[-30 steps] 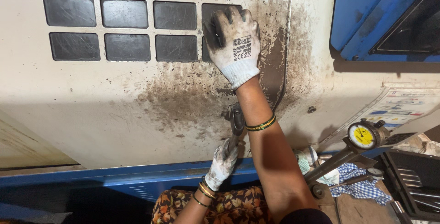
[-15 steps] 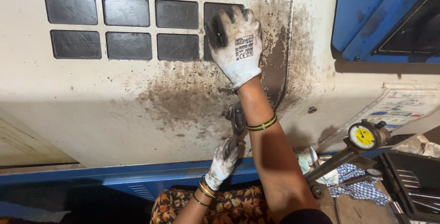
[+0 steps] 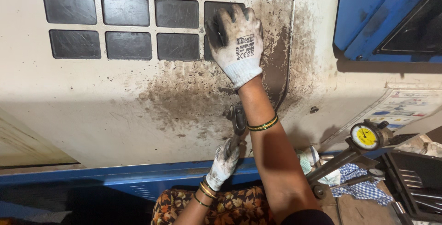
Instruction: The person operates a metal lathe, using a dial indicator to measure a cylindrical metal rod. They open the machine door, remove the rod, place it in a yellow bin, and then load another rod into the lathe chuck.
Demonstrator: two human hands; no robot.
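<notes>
Wrench (image 3: 238, 123) is sitting against the grimy cream panel (image 3: 115, 105), just below the dark oily stain, and your left hand (image 3: 224, 163) is gripping its lower end, gloved fingers closed around the handle. Your right hand (image 3: 235, 41) is pressing flat on the panel above, fingers spread and holding nothing, beside the grid of dark square windows (image 3: 129, 22). Your right forearm is crossing close beside the wrench head, hiding the fastener. Judging from this, you are doing well to keep bracing with the upper hand and pulling steadily, since the oily surface looks slippery. A dial gauge (image 3: 366, 136) is standing well off to the right.
</notes>
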